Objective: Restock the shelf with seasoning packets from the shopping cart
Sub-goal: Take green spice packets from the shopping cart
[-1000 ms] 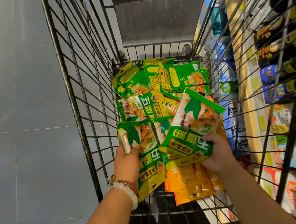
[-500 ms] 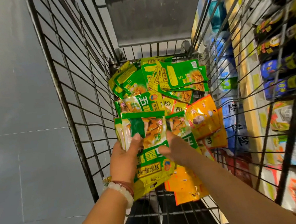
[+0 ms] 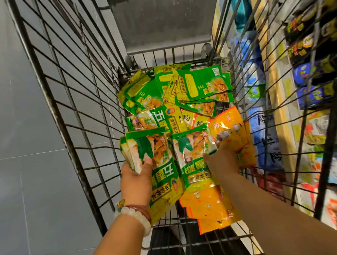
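View from the head camera, looking down into a wire shopping cart (image 3: 64,125) whose basket fills the centre of the frame. The left hand (image 3: 136,179), at lower centre-left, grips a fanned stack of green seasoning packets (image 3: 156,161); the thumb lies curled across the front of the topmost packet and the remaining fingers are hidden behind the stack. A white bead bracelet (image 3: 134,215) and a reddish cord sit on the left wrist. The right hand (image 3: 223,161), just right of centre, rests on the packets lying in the cart: its thumb touches the lower edge of another green packet (image 3: 194,147), while its fingers reach under or between that packet and an orange packet (image 3: 228,129) beside it; how far these fingers are curled, and whether they pinch either packet, cannot be told. Further loose green packets (image 3: 198,85) are heaped against the far end of the basket, in the upper centre of the frame, and more orange packets (image 3: 210,207) lie on the cart floor below the hands, between the two forearms. A grey folded panel (image 3: 165,18) closes the far end of the cart at top centre. Through the wire at the right edge of the frame stands the shelf (image 3: 276,100), stocked with blurred bottles and bags. Grey floor tiles (image 3: 10,142) occupy the left side.
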